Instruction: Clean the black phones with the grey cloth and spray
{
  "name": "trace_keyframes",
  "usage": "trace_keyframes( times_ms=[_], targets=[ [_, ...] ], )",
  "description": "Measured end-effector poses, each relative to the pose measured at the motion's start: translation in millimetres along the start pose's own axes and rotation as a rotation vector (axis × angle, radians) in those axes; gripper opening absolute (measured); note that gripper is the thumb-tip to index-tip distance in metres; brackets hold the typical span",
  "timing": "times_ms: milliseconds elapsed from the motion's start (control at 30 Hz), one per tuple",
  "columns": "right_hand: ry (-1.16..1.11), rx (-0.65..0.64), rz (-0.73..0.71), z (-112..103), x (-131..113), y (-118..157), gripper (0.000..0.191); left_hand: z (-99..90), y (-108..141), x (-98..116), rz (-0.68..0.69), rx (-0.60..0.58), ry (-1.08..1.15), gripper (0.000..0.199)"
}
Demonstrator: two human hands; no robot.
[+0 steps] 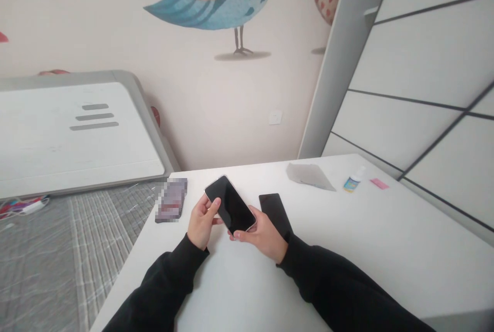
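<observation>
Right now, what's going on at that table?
A person's left hand and right hand hold a phone at a tilt, its dark screen showing. A dark, flat slab lies on the white table beside the right hand. Farther right are a crumpled sheet, a small bottle and a pink piece.

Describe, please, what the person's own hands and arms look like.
The left hand and right hand are bare, with no glove, watch or ring showing. Long, loose black sleeves cover both arms, ending in black cuffs at the wrists; no markings show.
</observation>
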State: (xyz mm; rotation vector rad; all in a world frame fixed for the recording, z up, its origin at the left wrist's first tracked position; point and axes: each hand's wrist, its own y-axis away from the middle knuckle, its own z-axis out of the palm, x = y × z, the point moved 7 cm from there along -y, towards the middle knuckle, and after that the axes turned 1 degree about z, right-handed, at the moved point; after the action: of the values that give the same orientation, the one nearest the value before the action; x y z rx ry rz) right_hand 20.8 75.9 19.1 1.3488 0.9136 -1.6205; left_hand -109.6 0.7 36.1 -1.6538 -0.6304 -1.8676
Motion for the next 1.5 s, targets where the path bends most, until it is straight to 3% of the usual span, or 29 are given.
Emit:
trace_keyframes(
  times_ms=[67, 133, 267, 367, 467, 600, 733, 833, 933, 1133, 1233, 1367, 1433, 1500],
  targets=[
    [0.175, 0.009, -0.043, -3.0, -5.1, -0.7, 0.049, -4.2, -4.5, -3.5, -0.014, -0.003, -0.034, 0.069],
    [0.422, 0.047, -0.108, -19.8, -16.9, -0.1, 0.040, -10.1, -10.1, -9.5, -0.046, -0.012, -0.075, 0.073],
    [0.729, 0.185, -0.195, -89.4, -38.9, 11.1, 0.042, -22.4, -20.9, -24.5, -0.099, -0.060, -0.181, 0.082],
    [0.896, 0.146, -0.171, -126.2, -29.8, 21.7, 0.056, -28.0, -27.1, -33.0, -0.091, -0.107, -0.260, 0.075],
    [1.100, 0.058, -0.100, -127.9, -6.8, 25.6, 0.061, -33.7, -33.3, -33.5, -0.026, -0.130, -0.353, 0.065],
    [1.422, -0.016, -0.070, -91.3, 9.3, 17.6, 0.060, -45.1, -41.5, -28.2, 0.088, -0.138, -0.575, 0.049],
    [1.376, -0.085, -0.177, -49.7, 5.9, 6.1, 0.059, -53.8, -46.4, -27.9, 0.165, -0.168, -0.786, 0.044],
    [1.264, -0.035, -0.261, -51.5, -3.4, -1.8, 0.058, -58.6, -48.7, -27.1, 0.220, -0.186, -0.917, 0.041],
    [1.238, 0.141, -0.273, -98.4, -17.9, -8.3, 0.043, -62.0, -50.2, -24.8, 0.263, -0.197, -1.019, 0.040],
    [1.232, 0.510, -0.209, -235.2, -41.8, 0.9, 0.031, -56.3, -44.0, -19.4, 0.331, -0.262, -1.107, 0.038],
    [1.197, 0.559, -0.193, -266.6, -39.5, 4.6, 0.023, -53.5, -41.7, -13.5, 0.367, -0.247, -1.125, 0.038],
    [1.102, 0.578, -0.210, -260.2, -40.2, 4.7, 0.024, -46.2, -34.6, 9.0, 0.495, -0.104, -1.079, 0.037],
    [1.025, 0.574, -0.237, -241.0, -46.7, 7.6, 0.032, -29.1, -23.4, 21.0, 0.551, -0.098, -1.014, 0.034],
    [0.927, 0.510, -0.266, -212.7, -55.1, 13.3, 0.039, 0.9, -7.7, 29.9, 0.567, -0.172, -0.948, 0.031]
  ],
)
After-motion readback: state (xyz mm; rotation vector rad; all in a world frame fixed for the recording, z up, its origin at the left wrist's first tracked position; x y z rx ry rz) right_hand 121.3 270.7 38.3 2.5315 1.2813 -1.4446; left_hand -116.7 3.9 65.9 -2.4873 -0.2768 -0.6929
